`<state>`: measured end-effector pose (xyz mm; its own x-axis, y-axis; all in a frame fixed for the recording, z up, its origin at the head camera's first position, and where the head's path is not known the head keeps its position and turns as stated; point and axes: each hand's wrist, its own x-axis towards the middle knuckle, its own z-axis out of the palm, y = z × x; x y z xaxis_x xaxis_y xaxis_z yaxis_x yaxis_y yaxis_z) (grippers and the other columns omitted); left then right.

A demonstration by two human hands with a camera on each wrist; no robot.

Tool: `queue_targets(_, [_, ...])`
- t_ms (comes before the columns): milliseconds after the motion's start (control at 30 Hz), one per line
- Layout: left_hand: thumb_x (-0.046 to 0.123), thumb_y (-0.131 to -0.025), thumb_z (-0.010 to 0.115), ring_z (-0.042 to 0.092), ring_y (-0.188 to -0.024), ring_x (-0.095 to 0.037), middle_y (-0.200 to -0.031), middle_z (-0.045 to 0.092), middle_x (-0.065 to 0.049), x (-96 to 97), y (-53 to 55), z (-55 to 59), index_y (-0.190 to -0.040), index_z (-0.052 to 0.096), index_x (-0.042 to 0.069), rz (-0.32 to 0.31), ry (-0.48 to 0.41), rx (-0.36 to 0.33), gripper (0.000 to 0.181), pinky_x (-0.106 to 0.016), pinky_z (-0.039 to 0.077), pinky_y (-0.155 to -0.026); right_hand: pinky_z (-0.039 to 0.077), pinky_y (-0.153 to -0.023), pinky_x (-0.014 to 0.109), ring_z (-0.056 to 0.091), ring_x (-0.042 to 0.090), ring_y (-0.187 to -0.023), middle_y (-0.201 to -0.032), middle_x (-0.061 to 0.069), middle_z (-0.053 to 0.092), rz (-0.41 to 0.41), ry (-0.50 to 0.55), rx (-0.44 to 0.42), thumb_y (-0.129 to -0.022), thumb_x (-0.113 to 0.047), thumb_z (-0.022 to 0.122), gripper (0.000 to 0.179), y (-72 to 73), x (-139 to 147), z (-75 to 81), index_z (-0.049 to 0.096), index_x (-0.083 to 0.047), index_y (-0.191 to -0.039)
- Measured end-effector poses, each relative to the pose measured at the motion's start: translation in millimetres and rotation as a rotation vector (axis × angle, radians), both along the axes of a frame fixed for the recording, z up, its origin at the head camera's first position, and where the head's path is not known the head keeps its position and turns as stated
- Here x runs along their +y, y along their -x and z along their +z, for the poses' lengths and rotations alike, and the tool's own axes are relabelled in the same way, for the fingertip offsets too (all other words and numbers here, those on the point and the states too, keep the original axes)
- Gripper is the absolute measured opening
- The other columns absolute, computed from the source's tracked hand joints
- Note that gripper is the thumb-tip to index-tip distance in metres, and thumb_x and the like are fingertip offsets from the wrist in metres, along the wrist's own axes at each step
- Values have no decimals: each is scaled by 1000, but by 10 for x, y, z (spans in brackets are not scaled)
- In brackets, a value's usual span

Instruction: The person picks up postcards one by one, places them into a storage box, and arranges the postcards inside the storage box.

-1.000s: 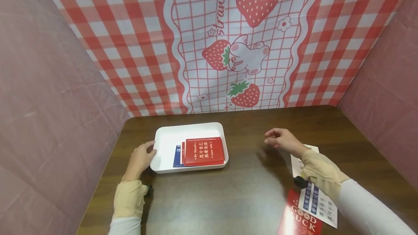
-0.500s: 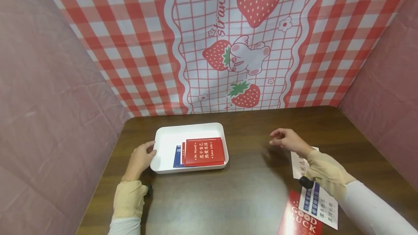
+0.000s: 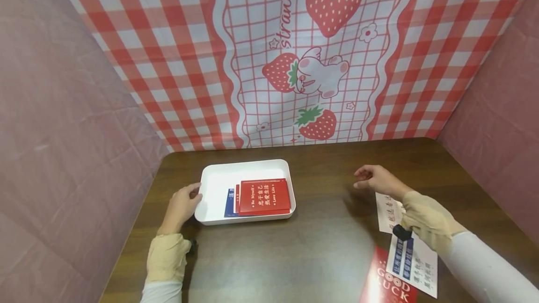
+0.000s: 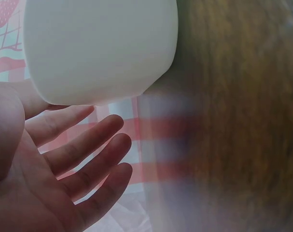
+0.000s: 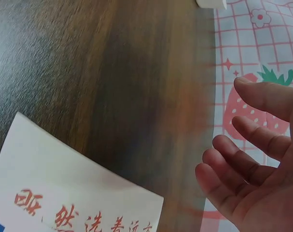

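My left hand is at the left end of a white tray, fingertips right at its rim. In the left wrist view the fingers of the left hand are spread and loosely bent beside the tray's wall. Inside the tray lie a red card with pale lettering, a second red one under it and a blue card. My right hand hovers above the table on the right, fingers loosely bent, holding nothing. Below its wrist is a white card with red writing, partly hidden by the forearm in the head view.
Nearer the front right lie a white-and-blue card and a red "GOOD LUCK" card, overlapping. A red-and-white checked strawberry cloth hangs behind the brown table. Pink cloth hangs on both sides.
My right hand has drifted slightly to the right, uncovering more of the white card with red writing. The left hand stays at the tray, and the cards in it have not moved.
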<state>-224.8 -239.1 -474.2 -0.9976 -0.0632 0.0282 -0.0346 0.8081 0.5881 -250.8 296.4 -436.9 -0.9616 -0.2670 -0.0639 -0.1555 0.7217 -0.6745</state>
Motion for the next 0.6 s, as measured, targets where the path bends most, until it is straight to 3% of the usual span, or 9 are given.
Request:
queue_targets(300, [14,-93,57,61,-112,-39,-119,66,-23,-8,1,-16,-132,58,0,4,-8,-2,41,-54,46,-97,52,-75,35,63,29,-92,-105,26,66,16,-140,-1,-81,-18,75,47,-19,74,-4,59,10,-115])
queue_targets(600, [13,-94,57,61,-112,-38,-119,66,-23,-20,9,-16,-133,57,0,0,-16,-16,41,-54,46,-96,52,-84,50,62,37,-99,-107,26,66,21,-195,-20,-79,-19,78,53,-57,184,2,58,11,-118])
